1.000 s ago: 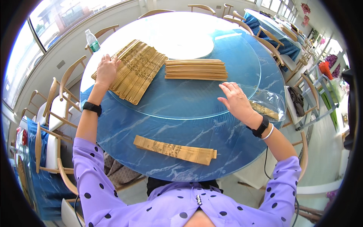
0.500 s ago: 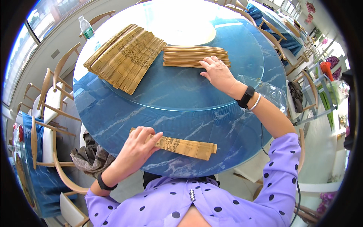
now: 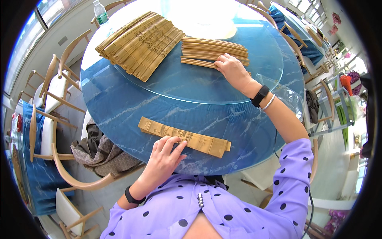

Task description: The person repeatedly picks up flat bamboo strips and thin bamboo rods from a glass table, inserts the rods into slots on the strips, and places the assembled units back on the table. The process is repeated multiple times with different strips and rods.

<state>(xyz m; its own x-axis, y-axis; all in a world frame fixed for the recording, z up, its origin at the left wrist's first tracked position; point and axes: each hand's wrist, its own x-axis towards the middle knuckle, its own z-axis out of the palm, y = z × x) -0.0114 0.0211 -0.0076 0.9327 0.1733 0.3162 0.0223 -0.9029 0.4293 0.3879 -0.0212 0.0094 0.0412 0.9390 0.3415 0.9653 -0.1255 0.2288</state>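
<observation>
At the front of the blue table, a short stack of gold paper chopstick sleeves point(image 3: 207, 145) with dark printed patterns lies slightly askew. My left hand point(image 3: 164, 154) rests its fingertips on the stack's near edge, fingers apart. Farther off, a row of light wooden chopsticks point(image 3: 209, 47) lies on the glass turntable. My right hand point(image 3: 232, 71) pinches chopsticks at the near side of that row; their left ends point(image 3: 195, 61) stand apart from the others, and the fingers hide their middle. Left of the row sits a large fanned pile of gold sleeves point(image 3: 139, 46).
A round glass turntable point(image 3: 187, 95) covers the table's middle. A clear plastic bag point(image 3: 284, 93) lies beside my right forearm. On the far left edge stands a plastic bottle point(image 3: 101, 14). Wooden chairs point(image 3: 51, 93) surround the table, one holding a patterned bag point(image 3: 101, 153).
My left hand has slid right along the sleeves, uncovering their left end. The right hand has closed on chopsticks and drawn them toward me, slightly away from the row.
</observation>
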